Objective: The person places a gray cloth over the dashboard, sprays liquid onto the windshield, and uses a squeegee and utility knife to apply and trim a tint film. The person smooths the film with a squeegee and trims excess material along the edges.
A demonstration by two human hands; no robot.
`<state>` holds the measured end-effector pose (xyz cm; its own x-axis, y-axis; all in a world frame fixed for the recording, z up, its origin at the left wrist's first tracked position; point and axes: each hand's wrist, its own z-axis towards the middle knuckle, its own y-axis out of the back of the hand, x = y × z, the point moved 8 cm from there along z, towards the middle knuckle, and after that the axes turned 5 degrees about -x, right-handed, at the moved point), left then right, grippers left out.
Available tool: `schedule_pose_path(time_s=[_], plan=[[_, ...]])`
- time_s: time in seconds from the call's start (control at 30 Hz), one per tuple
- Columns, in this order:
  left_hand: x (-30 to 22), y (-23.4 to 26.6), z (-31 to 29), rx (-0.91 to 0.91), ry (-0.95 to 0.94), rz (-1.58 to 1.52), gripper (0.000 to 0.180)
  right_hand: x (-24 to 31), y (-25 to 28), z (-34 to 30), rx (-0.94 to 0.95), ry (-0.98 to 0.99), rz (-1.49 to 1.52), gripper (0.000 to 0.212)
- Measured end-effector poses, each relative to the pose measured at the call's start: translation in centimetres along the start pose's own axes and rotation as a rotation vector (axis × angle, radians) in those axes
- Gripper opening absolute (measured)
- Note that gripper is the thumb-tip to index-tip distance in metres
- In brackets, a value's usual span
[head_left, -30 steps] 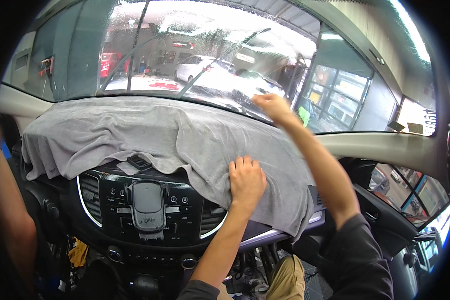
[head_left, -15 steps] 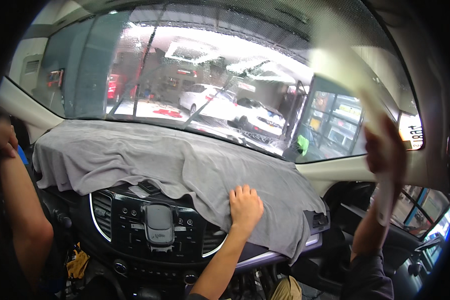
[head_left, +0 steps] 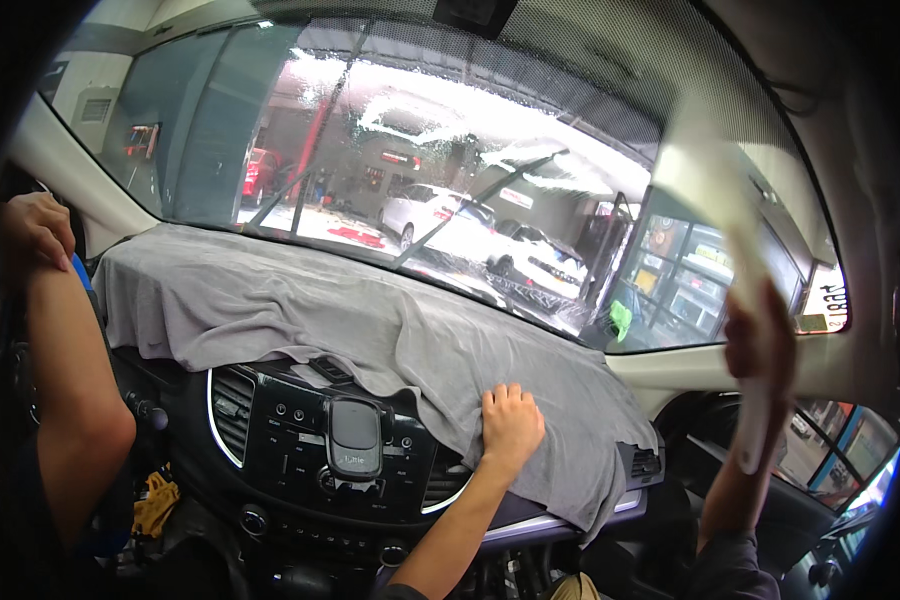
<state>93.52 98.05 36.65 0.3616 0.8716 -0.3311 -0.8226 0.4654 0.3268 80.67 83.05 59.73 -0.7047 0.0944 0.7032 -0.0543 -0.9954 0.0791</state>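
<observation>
My left hand [head_left: 513, 425] lies palm down on a grey towel [head_left: 370, 290] draped over the dashboard, its fingers bent slightly over the cloth. At the right, my right hand [head_left: 760, 335] is raised and blurred, closed around a white long-handled tool [head_left: 752, 425] whose handle end sticks out below the fist. The tool's broad pale head is smeared by motion in front of the upper right windshield [head_left: 570, 150]; I cannot tell whether it touches the glass.
A co-worker's arm [head_left: 75, 350] bends up at the left. Below the towel are the centre console [head_left: 300, 440], a phone-shaped holder [head_left: 355, 437] and a yellow cloth [head_left: 156, 503]. The side pillar [head_left: 660, 362] stands at the right. Parked cars [head_left: 440, 217] show through the wet glass.
The whole view has tilted and shifted, so the scene sits lower and further right. My left hand stays on the towel; my right hand still grips the white tool, which remains blurred.
</observation>
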Motion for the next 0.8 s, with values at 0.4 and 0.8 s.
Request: schedule_pose_path(time_s=[0.4,0.8], plan=[[-3.3,-1.2,-0.5,0.055,0.012,-0.142,0.021,-22.6,-20.3,13.3,0.239,0.032,-0.814,0.05],[-0.1,-0.5,-0.5,-0.024,-0.006,-0.049,0.021,2.0,-11.4,-0.8,0.158,0.087,-0.041,0.048]])
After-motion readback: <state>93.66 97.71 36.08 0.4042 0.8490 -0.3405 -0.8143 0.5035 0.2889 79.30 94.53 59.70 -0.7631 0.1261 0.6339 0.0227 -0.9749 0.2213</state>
